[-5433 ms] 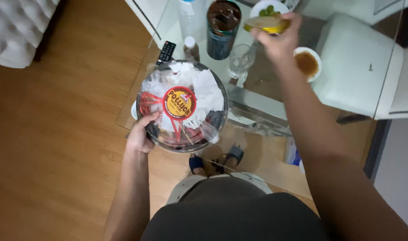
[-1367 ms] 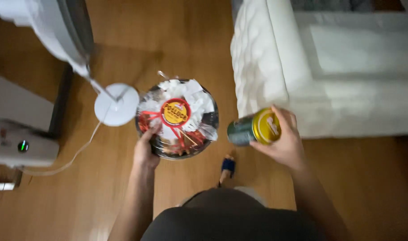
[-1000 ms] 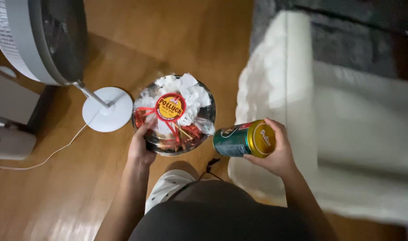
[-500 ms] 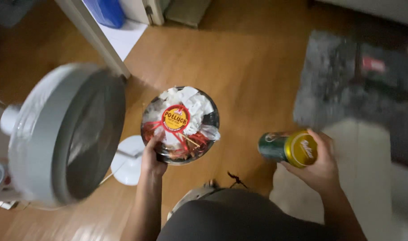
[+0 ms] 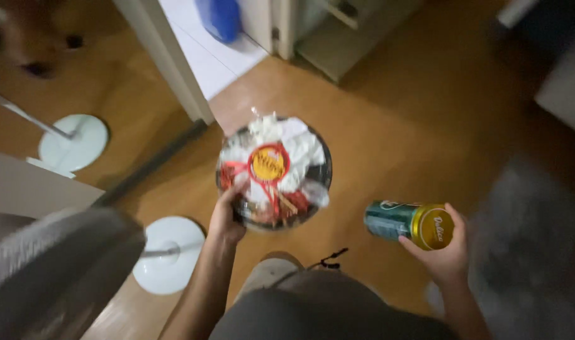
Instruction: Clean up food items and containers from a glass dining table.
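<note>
Wooden floor [image 5: 394, 119] spreads below the round clear-lidded plastic tray of crumpled waste [image 5: 273, 171], gripped at its near rim by the left hand [image 5: 228, 217], while right of the tray the right hand [image 5: 443, 252] clasps a green gold-lidded can [image 5: 408, 223] lying sideways.

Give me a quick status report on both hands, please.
Left hand grips round clear-lidded tray at its near rim. Right hand holds green can on its side. White fan base on floor, left of path.
</note>
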